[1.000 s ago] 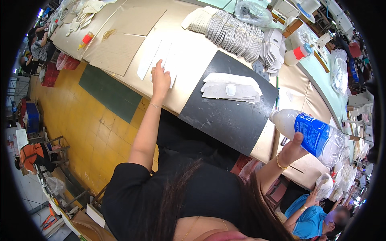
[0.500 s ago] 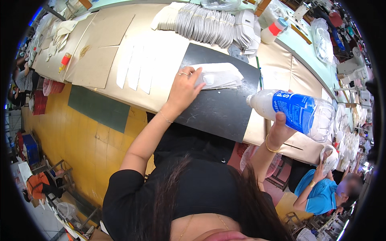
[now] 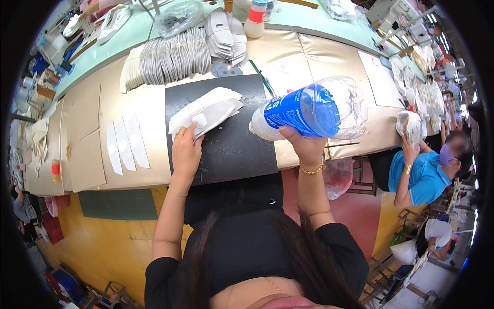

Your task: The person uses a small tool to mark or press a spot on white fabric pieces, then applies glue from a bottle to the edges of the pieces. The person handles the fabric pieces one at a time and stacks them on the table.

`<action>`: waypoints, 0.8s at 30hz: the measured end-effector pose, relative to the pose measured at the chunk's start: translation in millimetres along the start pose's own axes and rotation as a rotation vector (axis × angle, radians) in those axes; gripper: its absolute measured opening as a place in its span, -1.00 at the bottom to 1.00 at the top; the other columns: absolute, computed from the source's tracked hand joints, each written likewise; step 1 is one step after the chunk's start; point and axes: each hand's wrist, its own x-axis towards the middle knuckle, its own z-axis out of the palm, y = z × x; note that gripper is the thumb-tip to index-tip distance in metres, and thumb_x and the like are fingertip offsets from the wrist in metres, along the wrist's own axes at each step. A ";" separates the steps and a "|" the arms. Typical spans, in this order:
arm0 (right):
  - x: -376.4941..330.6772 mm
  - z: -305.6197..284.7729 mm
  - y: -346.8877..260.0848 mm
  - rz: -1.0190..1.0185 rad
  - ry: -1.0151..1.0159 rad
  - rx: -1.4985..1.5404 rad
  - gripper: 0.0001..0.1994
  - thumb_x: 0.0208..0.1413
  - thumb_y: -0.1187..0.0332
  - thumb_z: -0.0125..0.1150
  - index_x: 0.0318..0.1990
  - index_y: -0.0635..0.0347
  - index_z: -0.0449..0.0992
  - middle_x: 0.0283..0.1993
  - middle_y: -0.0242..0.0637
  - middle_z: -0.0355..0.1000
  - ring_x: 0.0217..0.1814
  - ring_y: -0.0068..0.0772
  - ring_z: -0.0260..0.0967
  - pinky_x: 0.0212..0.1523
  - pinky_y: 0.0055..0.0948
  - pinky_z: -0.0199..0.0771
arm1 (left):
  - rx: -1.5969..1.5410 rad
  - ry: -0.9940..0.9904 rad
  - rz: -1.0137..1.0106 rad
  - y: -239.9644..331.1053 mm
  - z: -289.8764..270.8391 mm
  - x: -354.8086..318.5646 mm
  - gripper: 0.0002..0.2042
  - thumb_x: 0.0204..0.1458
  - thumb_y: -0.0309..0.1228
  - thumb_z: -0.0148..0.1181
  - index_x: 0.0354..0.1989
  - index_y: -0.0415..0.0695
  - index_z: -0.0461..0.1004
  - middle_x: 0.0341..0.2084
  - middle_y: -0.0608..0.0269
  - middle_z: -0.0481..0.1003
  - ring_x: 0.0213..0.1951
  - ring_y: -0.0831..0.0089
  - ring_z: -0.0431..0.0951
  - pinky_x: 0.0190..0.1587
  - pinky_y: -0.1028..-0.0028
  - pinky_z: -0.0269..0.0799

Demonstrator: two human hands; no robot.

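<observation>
Right hand: the right hand (image 3: 304,148) is closed round the lower side of a large clear plastic bottle (image 3: 309,109) with a blue label, gripping it from beneath and holding it up off the bench.
Bottle axis: the bottle lies almost level, its long axis running along the bench, with the capped neck pointing toward the person's left and the base toward the right.
Left hand: the left hand (image 3: 185,149) lies flat, fingers loosely spread, with the fingertips pressing the near edge of a stack of white cut pieces (image 3: 206,112); it pins the stack and does not grip it.
Key relation: the bottle's neck is near the stack's right edge, slightly above it and not touching; the left hand is on the stack, so it is the nearer hand, and the right hand is apart from it.
Surface: the stack rests on a black mat (image 3: 226,139) that reaches the near edge of the tan bench (image 3: 319,56).
Further out: three white strips (image 3: 123,144) lie left of the mat; fanned rows of grey and white pieces (image 3: 175,59) sit along the far side.
Room: another person in a blue top (image 3: 419,175) works at the bench's right end; the floor below is yellow.
</observation>
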 end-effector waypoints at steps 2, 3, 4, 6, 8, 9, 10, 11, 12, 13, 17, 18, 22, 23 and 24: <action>3.0 -2.8 -2.6 -0.027 0.016 -0.017 -0.38 -0.30 0.34 0.57 -0.02 0.28 0.42 -0.07 -0.25 0.43 -0.05 -0.39 0.39 -0.02 -0.39 0.43 | -0.102 -0.098 -0.023 0.7 -10.7 -2.3 -0.75 -0.08 -0.55 0.24 -0.17 -0.28 0.50 -0.48 0.15 0.39 -0.43 0.32 0.42 -0.32 0.40 0.37; 4.3 -4.9 -3.4 -0.037 0.025 -0.015 -0.38 -0.30 0.33 0.57 -0.02 0.28 0.42 -0.07 -0.25 0.43 -0.05 -0.39 0.39 -0.02 -0.39 0.43 | -0.262 -0.178 -0.107 1.6 -14.8 -1.9 -0.79 -0.06 -0.53 0.24 -0.21 -0.29 0.51 -0.45 0.18 0.41 -0.42 0.38 0.43 -0.32 0.44 0.37; 4.5 -6.3 -3.9 -0.022 0.041 0.008 -0.37 -0.30 0.32 0.57 -0.01 0.30 0.41 -0.06 -0.25 0.42 -0.05 -0.40 0.39 -0.02 -0.40 0.44 | -0.438 -0.243 -0.191 3.1 -18.8 -1.8 -0.83 -0.04 -0.52 0.24 -0.25 -0.30 0.52 -0.42 0.22 0.43 -0.41 0.43 0.43 -0.32 0.47 0.37; 4.4 -7.7 -3.5 -0.017 0.110 0.109 -0.35 -0.31 0.30 0.58 0.00 0.31 0.40 -0.05 -0.25 0.41 -0.04 -0.40 0.38 -0.02 -0.41 0.43 | -0.881 -0.432 -0.494 10.6 -25.9 -6.0 -0.81 0.05 -0.44 0.21 -0.23 -0.31 0.51 -0.31 0.27 0.50 -0.35 0.58 0.47 -0.28 0.57 0.40; 4.7 -8.3 -2.5 -0.066 0.143 0.140 -0.31 -0.29 0.27 0.57 0.04 0.33 0.36 -0.03 -0.26 0.40 -0.03 -0.40 0.37 0.00 -0.42 0.43 | -1.122 -0.530 -0.581 21.8 -30.6 -10.4 -0.77 0.05 -0.44 0.21 -0.17 -0.32 0.48 -0.30 0.23 0.51 -0.34 0.57 0.49 -0.26 0.58 0.42; 5.9 -9.3 -2.2 -0.071 0.156 0.108 -0.27 -0.24 0.21 0.53 0.09 0.33 0.29 0.02 -0.16 0.37 0.01 -0.32 0.36 0.03 -0.36 0.43 | -1.231 -0.577 -0.654 27.4 -33.4 -12.9 -0.75 0.06 -0.44 0.21 -0.15 -0.33 0.46 -0.29 0.21 0.52 -0.34 0.57 0.50 -0.25 0.59 0.43; 6.5 -10.6 -2.9 -0.071 0.167 0.078 -0.23 -0.18 0.15 0.49 0.14 0.34 0.22 0.06 -0.06 0.34 0.05 -0.25 0.35 0.05 -0.30 0.43 | -1.226 -0.671 -0.685 30.5 -38.4 -14.0 -0.70 0.05 -0.46 0.21 -0.06 -0.33 0.42 -0.29 0.19 0.53 -0.30 0.56 0.53 -0.22 0.59 0.44; 6.7 -11.6 -4.0 -0.068 0.175 0.049 -0.18 -0.13 0.08 0.44 0.19 0.34 0.15 0.11 0.05 0.31 0.09 -0.18 0.35 0.08 -0.24 0.44 | -1.259 -0.670 -0.684 34.9 -39.6 -15.4 -0.69 0.05 -0.46 0.20 -0.05 -0.34 0.41 -0.27 0.17 0.53 -0.29 0.54 0.54 -0.20 0.58 0.46; 8.3 -13.4 -5.2 -0.115 0.220 0.031 -0.20 -0.11 0.05 0.41 0.19 0.34 0.15 0.11 0.04 0.31 0.10 -0.17 0.34 0.09 -0.20 0.43 | -1.293 -0.664 -0.683 39.1 -39.7 -16.7 -0.68 0.05 -0.46 0.20 -0.05 -0.35 0.40 -0.26 0.15 0.53 -0.28 0.52 0.55 -0.17 0.57 0.47; 10.1 -15.4 -6.6 -0.155 0.266 0.017 -0.21 -0.09 0.01 0.38 0.18 0.34 0.16 0.11 0.04 0.31 0.10 -0.16 0.34 0.09 -0.17 0.43 | -1.350 -0.656 -0.663 42.5 -39.7 -18.0 -0.67 0.04 -0.46 0.20 -0.04 -0.36 0.38 -0.24 0.14 0.53 -0.27 0.50 0.56 -0.15 0.56 0.48; 7.3 -16.3 -10.6 -0.088 0.293 0.313 -0.23 -0.05 -0.01 0.33 0.19 0.32 0.17 0.14 -0.03 0.30 0.11 -0.15 0.35 0.10 -0.12 0.43 | -1.503 -0.481 -0.679 54.5 -37.8 -20.1 -0.58 0.02 -0.55 0.21 0.07 -0.36 0.32 -0.16 0.11 0.52 -0.14 0.47 0.54 -0.05 0.53 0.46; 1.9 -10.3 -8.7 -0.050 0.260 0.324 -0.24 -0.04 0.02 0.33 0.20 0.32 0.16 0.14 0.00 0.29 0.12 -0.12 0.33 0.10 -0.11 0.43 | -1.546 -0.466 -0.641 57.5 -38.2 -20.5 -0.55 0.01 -0.58 0.21 0.11 -0.34 0.29 -0.13 0.11 0.51 -0.11 0.47 0.53 -0.03 0.51 0.45; -12.5 11.8 -1.1 -0.082 0.117 0.259 -0.35 -0.18 0.35 0.50 0.09 0.34 0.31 0.01 -0.21 0.38 0.00 -0.37 0.37 0.02 -0.37 0.43 | -1.503 -0.459 -0.531 70.8 -42.3 -21.1 -0.53 0.05 -0.56 0.19 0.15 -0.32 0.25 -0.14 0.17 0.51 -0.13 0.58 0.51 -0.05 0.57 0.42; -13.0 14.6 -0.8 -0.067 0.062 0.227 -0.38 -0.19 0.37 0.50 0.06 0.34 0.34 -0.01 -0.23 0.39 -0.01 -0.39 0.37 0.01 -0.39 0.44 | -1.504 -0.447 -0.528 73.8 -42.6 -20.5 -0.53 0.05 -0.56 0.19 0.16 -0.32 0.24 -0.13 0.17 0.51 -0.12 0.58 0.50 -0.04 0.57 0.41; -13.5 17.7 -1.1 -0.059 0.037 0.219 -0.41 -0.20 0.39 0.51 0.04 0.35 0.38 -0.03 -0.25 0.40 -0.03 -0.41 0.37 -0.01 -0.42 0.44 | -1.503 -0.432 -0.521 76.7 -43.1 -20.5 -0.53 0.06 -0.56 0.18 0.16 -0.32 0.24 -0.13 0.17 0.51 -0.11 0.58 0.50 -0.03 0.57 0.40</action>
